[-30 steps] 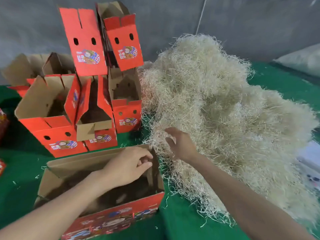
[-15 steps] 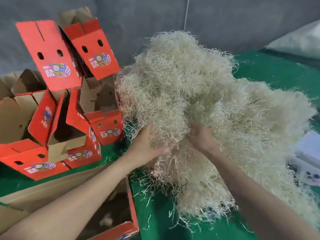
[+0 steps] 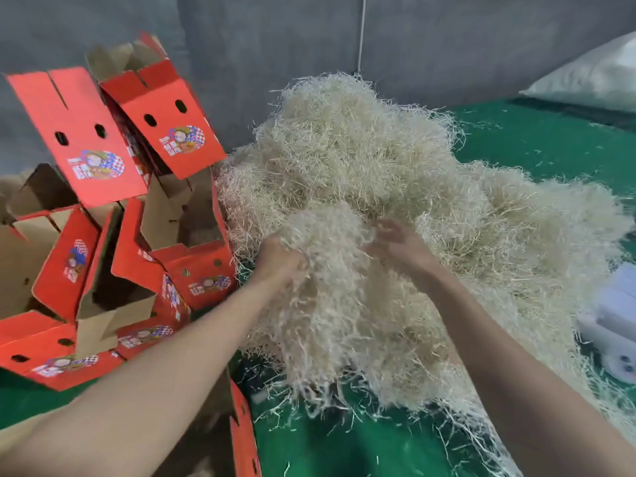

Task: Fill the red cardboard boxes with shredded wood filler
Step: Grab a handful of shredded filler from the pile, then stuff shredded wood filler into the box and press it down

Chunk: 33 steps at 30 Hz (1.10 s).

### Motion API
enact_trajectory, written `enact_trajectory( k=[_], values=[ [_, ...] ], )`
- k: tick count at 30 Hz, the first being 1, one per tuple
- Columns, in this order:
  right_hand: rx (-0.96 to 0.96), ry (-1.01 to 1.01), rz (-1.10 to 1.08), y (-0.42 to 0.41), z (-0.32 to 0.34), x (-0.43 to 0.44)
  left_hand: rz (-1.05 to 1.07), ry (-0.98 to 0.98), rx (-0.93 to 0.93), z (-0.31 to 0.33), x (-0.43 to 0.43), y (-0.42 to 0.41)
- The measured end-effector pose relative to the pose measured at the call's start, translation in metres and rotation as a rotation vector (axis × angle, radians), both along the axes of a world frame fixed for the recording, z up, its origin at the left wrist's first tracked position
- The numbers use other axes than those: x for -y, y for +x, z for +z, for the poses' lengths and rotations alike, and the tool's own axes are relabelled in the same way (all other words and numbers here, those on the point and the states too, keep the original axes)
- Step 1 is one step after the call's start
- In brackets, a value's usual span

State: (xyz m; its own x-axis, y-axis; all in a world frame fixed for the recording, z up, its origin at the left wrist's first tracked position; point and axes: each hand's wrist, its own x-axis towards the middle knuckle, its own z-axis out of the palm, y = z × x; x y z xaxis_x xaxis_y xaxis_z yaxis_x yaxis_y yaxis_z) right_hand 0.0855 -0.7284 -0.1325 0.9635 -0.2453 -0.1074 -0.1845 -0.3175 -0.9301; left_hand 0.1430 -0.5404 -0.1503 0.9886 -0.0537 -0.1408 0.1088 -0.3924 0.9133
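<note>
A big heap of pale shredded wood filler (image 3: 395, 187) lies on the green table. A clump of filler (image 3: 340, 304) is lifted off the heap's near side, strands dangling below it. My left hand (image 3: 278, 259) grips the clump's left side and my right hand (image 3: 399, 242) grips its right side, fingers partly buried in strands. An open red cardboard box (image 3: 241, 432) sits under my left forearm at the bottom, only its red edge and brown inside showing. Several more red boxes (image 3: 192, 270) stand stacked at the left, flaps open.
The green table cover (image 3: 537, 139) runs to the right and front, littered with loose strands. A white sack (image 3: 592, 80) lies at the back right. A white object (image 3: 616, 325) sits at the right edge. A grey wall closes the back.
My left hand left the near box and joined the right hand in the heap. Both now grip a clump and have pulled it up and toward me.
</note>
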Motion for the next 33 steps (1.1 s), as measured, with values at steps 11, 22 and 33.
enact_trajectory(
  k=[11, 22, 33],
  values=[
    [-0.124, 0.106, 0.198, 0.017, -0.005, -0.042, 0.121, -0.536, -0.285, 0.049, -0.004, 0.032],
    [0.040, -0.010, 0.310, 0.042, 0.010, -0.073, -0.036, -0.490, -0.363, 0.031, -0.004, 0.017],
    [-0.392, -0.660, 0.571, 0.032, -0.083, -0.052, 0.147, -0.642, -0.351, 0.051, -0.031, 0.035]
  ],
)
